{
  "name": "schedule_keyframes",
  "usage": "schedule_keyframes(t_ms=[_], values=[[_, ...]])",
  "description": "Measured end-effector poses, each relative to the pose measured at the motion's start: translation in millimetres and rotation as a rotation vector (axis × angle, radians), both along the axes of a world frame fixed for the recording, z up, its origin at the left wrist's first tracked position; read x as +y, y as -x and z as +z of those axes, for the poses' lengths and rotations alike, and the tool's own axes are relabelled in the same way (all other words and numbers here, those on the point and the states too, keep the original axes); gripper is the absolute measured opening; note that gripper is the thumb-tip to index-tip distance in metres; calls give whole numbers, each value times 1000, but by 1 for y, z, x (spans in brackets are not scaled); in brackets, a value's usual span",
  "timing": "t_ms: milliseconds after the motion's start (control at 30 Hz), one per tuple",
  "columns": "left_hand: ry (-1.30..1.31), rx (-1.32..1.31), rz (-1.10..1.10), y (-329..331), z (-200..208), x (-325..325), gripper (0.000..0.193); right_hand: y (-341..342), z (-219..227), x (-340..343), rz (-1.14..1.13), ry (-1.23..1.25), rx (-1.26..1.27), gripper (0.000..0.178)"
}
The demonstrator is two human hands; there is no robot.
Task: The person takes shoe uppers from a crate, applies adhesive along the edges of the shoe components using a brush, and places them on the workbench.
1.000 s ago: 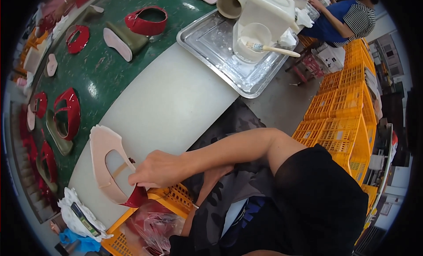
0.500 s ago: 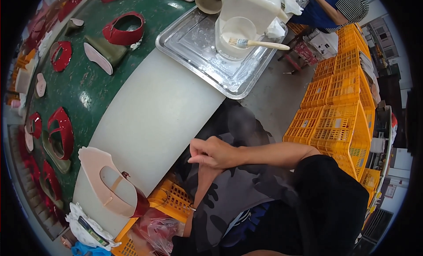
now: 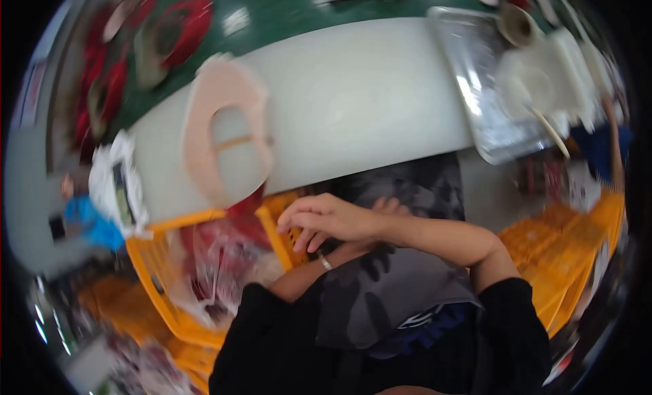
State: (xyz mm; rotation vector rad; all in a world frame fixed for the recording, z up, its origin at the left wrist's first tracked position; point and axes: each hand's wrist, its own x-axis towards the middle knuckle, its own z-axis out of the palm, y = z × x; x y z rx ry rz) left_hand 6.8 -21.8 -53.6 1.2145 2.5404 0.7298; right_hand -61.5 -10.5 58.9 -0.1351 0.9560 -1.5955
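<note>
My forearms cross in front of my dark camouflage apron [image 3: 414, 286]. My right hand [image 3: 326, 218] hangs over the left forearm near the table's front edge, fingers loosely apart and holding nothing. Behind the right wrist, my left hand [image 3: 390, 206] is mostly hidden; only its stretched, slightly blurred fingers show, with nothing visible in them. A shoe upper [image 3: 231, 86], pale pink side showing and a thin strap across its opening, lies on the white tabletop [image 3: 360, 89] to the left of both hands. Neither hand touches it.
A yellow crate [image 3: 151, 269] holding plastic-wrapped red pieces stands below the table's left front. White cloth [image 3: 112, 174] lies at the left end. A metal tray [image 3: 468, 89] with a white tub [image 3: 543, 72] and brush [image 3: 549, 130] sits right. Red uppers [image 3: 190, 31] lie on the green surface beyond.
The view has swung left, so the tray now appears farther right and the crate comes into view. My right hand's curled fingers have loosened and spread; left fingers now show past the right wrist.
</note>
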Motion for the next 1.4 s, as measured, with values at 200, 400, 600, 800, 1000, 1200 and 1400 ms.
schedule_keyframes(t_ms=[200, 400, 600, 800, 1000, 1200, 1400], values=[[-102, 238, 186, -18, -11, 1, 33, -4, -10, -66, -147, 94, -476, 26], [-63, 435, 141, -15, 5, -5, 39, -11, -4, -73, -232, 145, -634, 20], [17, 194, 120, -12, 7, 6, 33, -5, 21, -35, -498, 97, -515, 19], [81, 79, -46, 10, 51, -2, 32, 32, 25, -24, -578, 198, -556, 33], [-77, 241, 226, 5, 37, -1, 17, 102, 59, 61, -796, 107, -63, 32], [-204, 124, 157, 34, 48, -6, 18, 198, 119, 200, -1164, -239, 729, 30], [-568, 331, 217, 74, 90, 7, 25, 274, 170, 365, -1104, -919, 1388, 29]])
